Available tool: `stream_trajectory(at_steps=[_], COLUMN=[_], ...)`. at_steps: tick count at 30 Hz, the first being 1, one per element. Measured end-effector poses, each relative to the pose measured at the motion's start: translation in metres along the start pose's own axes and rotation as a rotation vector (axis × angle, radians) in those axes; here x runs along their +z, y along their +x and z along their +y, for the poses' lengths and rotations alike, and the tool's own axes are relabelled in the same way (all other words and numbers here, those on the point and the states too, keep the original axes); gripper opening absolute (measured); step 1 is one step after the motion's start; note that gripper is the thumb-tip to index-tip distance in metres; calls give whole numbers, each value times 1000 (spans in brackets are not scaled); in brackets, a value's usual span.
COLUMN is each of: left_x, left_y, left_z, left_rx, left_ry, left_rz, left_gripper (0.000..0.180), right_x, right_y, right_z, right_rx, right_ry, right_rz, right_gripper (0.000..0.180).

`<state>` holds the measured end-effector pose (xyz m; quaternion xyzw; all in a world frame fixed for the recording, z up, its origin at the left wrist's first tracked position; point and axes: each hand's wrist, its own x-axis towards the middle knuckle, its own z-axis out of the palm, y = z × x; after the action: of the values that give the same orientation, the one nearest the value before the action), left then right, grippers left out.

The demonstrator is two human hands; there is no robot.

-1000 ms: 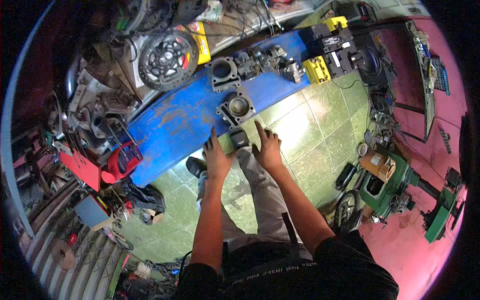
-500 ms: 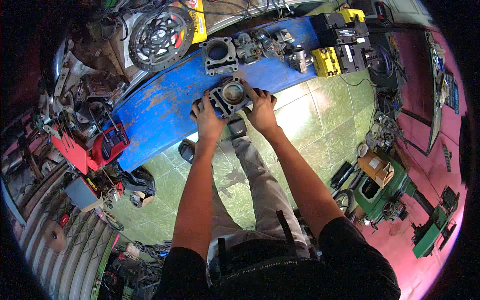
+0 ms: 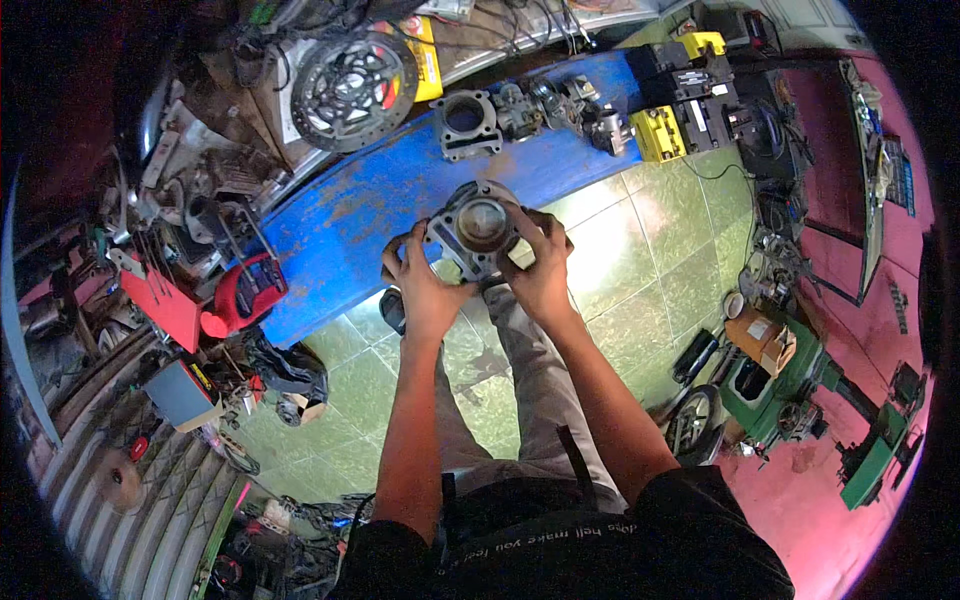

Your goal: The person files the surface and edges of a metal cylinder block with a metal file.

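Between both hands I hold a grey metal engine cylinder block (image 3: 462, 238), its round bore facing up toward me. My left hand (image 3: 425, 278) grips its left side, fingers along the outer edge and thumb near the bottom. My right hand (image 3: 540, 262) clasps the right side, with fingers reaching over the rim by the bore. The block is held in front of the near edge of a blue bench (image 3: 345, 235). A second cylinder block (image 3: 467, 122) lies on the bench just beyond it. Its underside is hidden from me.
Beside the second block stand carburetors (image 3: 522, 108) and a throttle body (image 3: 606, 130). Yellow-and-black batteries (image 3: 657, 135) sit at the bench's right end. A brake disc (image 3: 355, 90) lies at the back left. A red tool case (image 3: 245, 295) is at the left end. Green machinery (image 3: 765, 390) stands right.
Both hands have lifted the cylinder block off the bench and brought it nearer to me, so it looks larger. The view has shifted slightly, and the surroundings appear farther right.
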<state>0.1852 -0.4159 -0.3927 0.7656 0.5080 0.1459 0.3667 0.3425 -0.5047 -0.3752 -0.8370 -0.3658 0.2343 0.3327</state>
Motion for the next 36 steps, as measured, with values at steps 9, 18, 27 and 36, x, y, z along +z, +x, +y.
stream_trajectory(at_steps=[9,18,27,36], left_x=[-138,-304,-426,-480], left_y=[-20,-11,10,70], left_z=[54,92,120,114], left_rx=[147,488,592,471], left_ry=[-72,-88,-43,71], left_rz=[86,267,399,543], left_gripper=[121,120,111,105], right_x=[-52,-74,-71,-50], right_y=[-40,-73,-50,31], right_z=[-145,-313,-427,-493], right_rx=[-104,-322,-492,-575], right_ry=[137,153,274,221], right_rz=[123,380,504,409], right_gripper=[85,87,80,83])
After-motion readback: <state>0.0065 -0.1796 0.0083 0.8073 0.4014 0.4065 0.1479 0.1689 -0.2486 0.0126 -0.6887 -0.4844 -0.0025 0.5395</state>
